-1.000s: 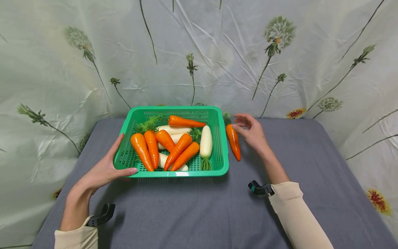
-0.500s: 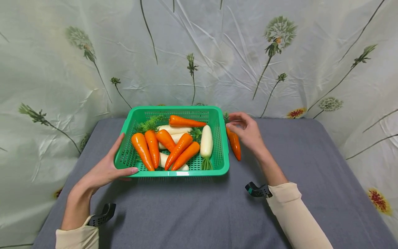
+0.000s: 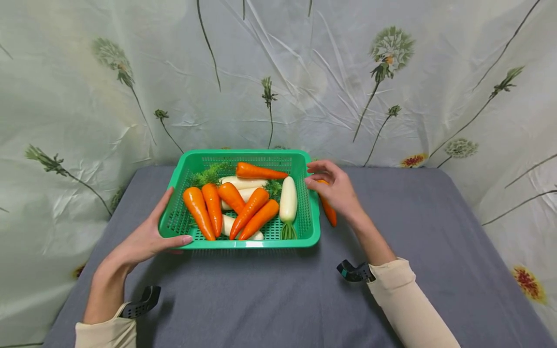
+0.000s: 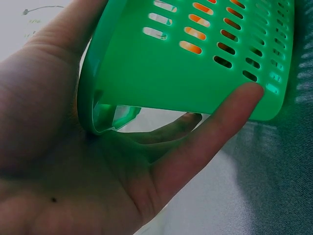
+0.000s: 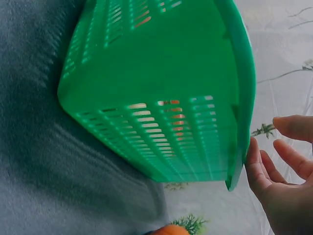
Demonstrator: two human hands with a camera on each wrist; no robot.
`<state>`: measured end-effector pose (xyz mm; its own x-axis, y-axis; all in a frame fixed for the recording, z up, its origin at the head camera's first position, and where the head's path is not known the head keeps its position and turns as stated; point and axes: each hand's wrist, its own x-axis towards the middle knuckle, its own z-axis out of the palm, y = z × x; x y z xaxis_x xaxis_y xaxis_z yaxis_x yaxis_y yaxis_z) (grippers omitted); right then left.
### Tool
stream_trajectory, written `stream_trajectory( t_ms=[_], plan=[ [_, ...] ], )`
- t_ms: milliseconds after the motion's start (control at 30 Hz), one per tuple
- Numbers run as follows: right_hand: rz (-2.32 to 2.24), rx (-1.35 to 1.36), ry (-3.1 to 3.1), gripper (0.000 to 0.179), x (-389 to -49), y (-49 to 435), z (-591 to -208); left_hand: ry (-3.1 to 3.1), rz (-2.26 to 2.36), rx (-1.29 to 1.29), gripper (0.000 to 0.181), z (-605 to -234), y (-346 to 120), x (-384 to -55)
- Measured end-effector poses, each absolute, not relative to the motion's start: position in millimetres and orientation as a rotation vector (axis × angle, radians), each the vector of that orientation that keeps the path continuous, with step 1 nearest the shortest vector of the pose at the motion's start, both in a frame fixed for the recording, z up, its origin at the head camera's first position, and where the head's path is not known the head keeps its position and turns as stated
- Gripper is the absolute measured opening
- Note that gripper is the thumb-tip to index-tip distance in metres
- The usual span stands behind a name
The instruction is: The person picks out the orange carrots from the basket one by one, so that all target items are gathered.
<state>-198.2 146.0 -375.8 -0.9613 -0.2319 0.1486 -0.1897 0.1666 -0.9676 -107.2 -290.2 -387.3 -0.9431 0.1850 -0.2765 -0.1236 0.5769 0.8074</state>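
A green plastic basket (image 3: 316, 227) stands on the grey cloth. Inside lie several orange carrots (image 3: 198, 212) and white radishes (image 3: 288, 199). My left hand (image 3: 141, 238) holds the basket's near left corner, thumb over the rim; in the left wrist view a finger (image 4: 215, 139) lies along the outer wall. At the right rim is my right hand (image 3: 336, 189), fingers loosely bent, nothing held; in the right wrist view one fingertip (image 5: 253, 149) is at the rim, contact uncertain. Partly hidden beneath that hand, a loose carrot (image 3: 329, 212) lies beside the basket.
Grey cloth (image 3: 261, 295) covers the table in front of the basket and to its right. A pale curtain (image 3: 304, 82) printed with dandelions hangs close behind and on both sides. Each wrist wears a black camera mount (image 3: 356, 270).
My right hand has moved left from above the loose carrot to the basket's right rim. The carrot and basket stay in place, and my left hand keeps its hold.
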Motion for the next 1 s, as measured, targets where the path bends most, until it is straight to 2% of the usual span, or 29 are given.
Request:
stream_trajectory(
  t_ms=[400,1000],
  plan=[
    [-1.927,-0.505,2.284,0.042,-190,126,-375,2.514,1.271,0.068,0.126,-387,-290,-108],
    [-1.836,-0.531,2.246,0.049,-188,105,-375,2.394,1.412,0.043,0.127,-390,-289,-108]
  ],
)
